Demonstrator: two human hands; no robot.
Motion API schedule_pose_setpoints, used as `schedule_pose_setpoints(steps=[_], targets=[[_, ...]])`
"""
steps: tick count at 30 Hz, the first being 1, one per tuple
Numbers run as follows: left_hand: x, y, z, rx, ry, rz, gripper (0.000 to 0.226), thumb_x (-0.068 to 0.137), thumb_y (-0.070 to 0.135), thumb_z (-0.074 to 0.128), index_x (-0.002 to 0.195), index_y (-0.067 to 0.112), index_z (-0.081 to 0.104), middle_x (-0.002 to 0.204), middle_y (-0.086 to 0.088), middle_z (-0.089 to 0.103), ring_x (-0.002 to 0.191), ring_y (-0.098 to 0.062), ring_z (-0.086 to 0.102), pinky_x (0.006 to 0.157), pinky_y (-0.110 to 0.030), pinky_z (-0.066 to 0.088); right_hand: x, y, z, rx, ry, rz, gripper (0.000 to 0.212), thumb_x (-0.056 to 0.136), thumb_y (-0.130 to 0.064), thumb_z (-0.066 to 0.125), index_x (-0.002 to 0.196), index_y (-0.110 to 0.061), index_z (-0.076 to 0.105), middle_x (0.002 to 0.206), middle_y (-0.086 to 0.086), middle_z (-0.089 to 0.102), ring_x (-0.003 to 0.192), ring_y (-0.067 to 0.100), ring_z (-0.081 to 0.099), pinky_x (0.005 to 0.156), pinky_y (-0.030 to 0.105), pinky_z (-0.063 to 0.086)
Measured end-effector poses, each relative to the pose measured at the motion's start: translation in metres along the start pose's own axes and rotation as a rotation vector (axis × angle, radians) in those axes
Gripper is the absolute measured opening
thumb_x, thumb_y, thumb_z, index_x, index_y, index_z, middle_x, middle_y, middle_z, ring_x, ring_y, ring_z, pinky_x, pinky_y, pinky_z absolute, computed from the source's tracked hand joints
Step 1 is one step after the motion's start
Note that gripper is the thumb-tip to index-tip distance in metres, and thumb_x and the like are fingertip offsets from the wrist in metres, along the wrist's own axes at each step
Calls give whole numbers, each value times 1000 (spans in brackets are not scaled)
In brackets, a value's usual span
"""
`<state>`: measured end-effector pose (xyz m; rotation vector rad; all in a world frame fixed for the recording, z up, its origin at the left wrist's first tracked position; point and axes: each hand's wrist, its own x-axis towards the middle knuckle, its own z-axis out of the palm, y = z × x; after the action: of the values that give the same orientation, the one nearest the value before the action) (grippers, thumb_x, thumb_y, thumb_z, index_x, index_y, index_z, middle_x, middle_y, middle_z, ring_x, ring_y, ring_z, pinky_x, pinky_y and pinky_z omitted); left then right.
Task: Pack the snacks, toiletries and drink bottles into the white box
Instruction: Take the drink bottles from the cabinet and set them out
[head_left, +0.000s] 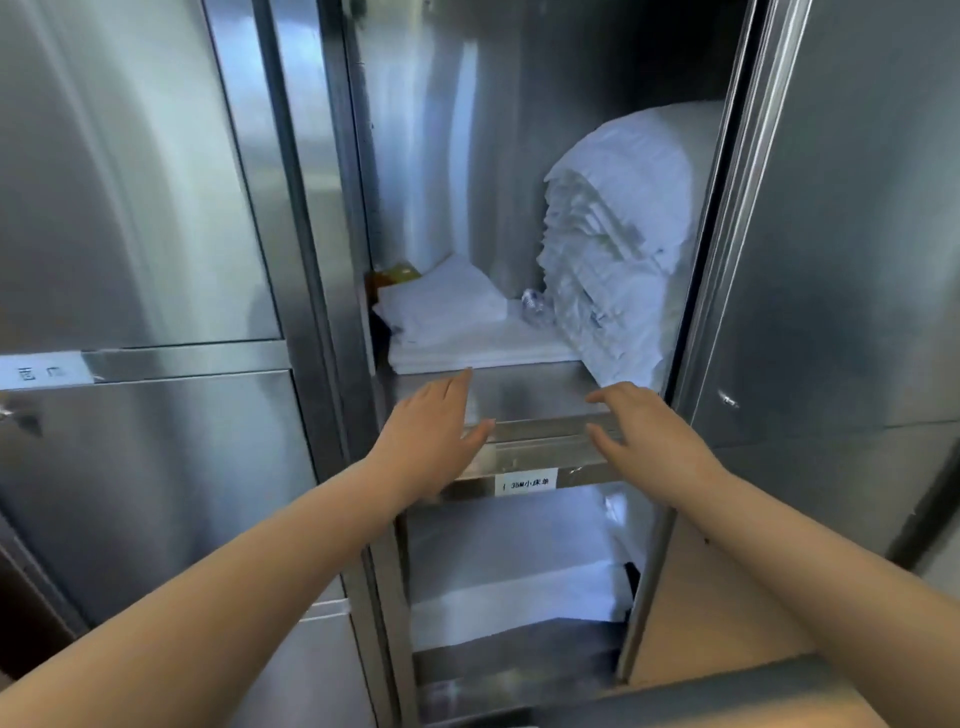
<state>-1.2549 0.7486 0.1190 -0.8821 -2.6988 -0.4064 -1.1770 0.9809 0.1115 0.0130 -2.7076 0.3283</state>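
I face an open stainless steel cabinet. My left hand (434, 431) and my right hand (647, 439) reach toward the front edge of its middle shelf (530, 389), fingers straight and empty, a gap between them. On that shelf lies a clear plastic drink bottle (535, 304) on its side, wedged between a low pile of folded white linen (447, 312) and a tall stack of folded white linen (618, 234). A yellow packet (397, 273) peeks out behind the low pile at the back left. No white box is in view.
The right cabinet door (841, 260) stands open beside my right arm. Closed steel doors (130, 208) fill the left. A lower shelf holds more white linen (519, 587) under a label strip (525, 483). A tan floor (717, 613) shows at the lower right.
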Motion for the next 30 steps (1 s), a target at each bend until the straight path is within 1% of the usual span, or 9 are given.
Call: schedule_pose_setpoints(steps=[3, 7, 8, 11, 15, 18, 24, 27, 30], targets=[[52, -4, 15, 20, 13, -31, 68, 96, 46, 38, 149, 13, 12, 152, -8, 28, 136, -24, 29, 110, -37, 26, 48, 35, 18, -5, -44, -6, 41, 96, -30, 48, 134, -13, 45, 134, 3, 47, 122, 19, 42, 96, 26, 33], [111, -17, 36, 28, 68, -56, 65, 96, 45, 39, 148, 12, 16, 150, -7, 29, 136, -23, 28, 109, -36, 25, 112, 66, 40, 12, -54, -15, 39, 97, -30, 48, 131, -13, 47, 132, 4, 48, 117, 19, 43, 85, 23, 32], [125, -22, 42, 29, 80, -71, 65, 96, 44, 38, 148, 12, 16, 150, -7, 30, 136, -23, 29, 108, -36, 25, 127, 71, 47, 30, -58, -10, 39, 96, -30, 48, 131, -13, 47, 132, 4, 48, 117, 19, 44, 85, 23, 31], [165, -39, 63, -24, 108, -125, 63, 97, 45, 36, 148, 14, 18, 150, -6, 30, 135, -23, 30, 108, -36, 26, 170, 80, 72, 81, -71, -15, 39, 96, -29, 49, 131, -13, 47, 132, 5, 48, 120, 20, 43, 90, 22, 31], [220, -60, 103, -290, 127, -203, 59, 98, 45, 33, 148, 17, 20, 152, -3, 27, 138, -19, 24, 112, -34, 22, 227, 89, 109, 150, -72, 36, 39, 97, -29, 48, 133, -14, 46, 135, 5, 47, 124, 20, 41, 93, 21, 29], [260, -81, 135, -274, 109, -201, 57, 99, 43, 32, 148, 18, 21, 153, -3, 26, 139, -19, 24, 114, -34, 21, 270, 97, 135, 170, -46, 108, 40, 97, -30, 49, 133, -13, 46, 136, 6, 47, 124, 20, 42, 97, 24, 31], [330, -115, 181, -269, 59, -232, 52, 99, 40, 35, 146, 19, 27, 151, -4, 30, 138, -20, 28, 113, -34, 22, 339, 121, 178, 148, -45, 204, 41, 96, -30, 51, 132, -13, 48, 136, 9, 47, 123, 24, 44, 96, 26, 32], [349, -129, 196, -235, 44, -244, 49, 99, 38, 36, 144, 19, 33, 148, -4, 35, 135, -20, 32, 112, -35, 26, 360, 133, 196, 159, -63, 210, 39, 95, -30, 52, 131, -13, 49, 135, 9, 48, 121, 24, 46, 95, 26, 33], [367, -144, 207, -201, 43, -242, 45, 99, 36, 36, 141, 19, 39, 143, -4, 42, 130, -21, 39, 108, -34, 30, 386, 147, 207, 109, -86, 151, 39, 95, -31, 52, 130, -15, 50, 134, 9, 49, 120, 24, 47, 95, 29, 37]])
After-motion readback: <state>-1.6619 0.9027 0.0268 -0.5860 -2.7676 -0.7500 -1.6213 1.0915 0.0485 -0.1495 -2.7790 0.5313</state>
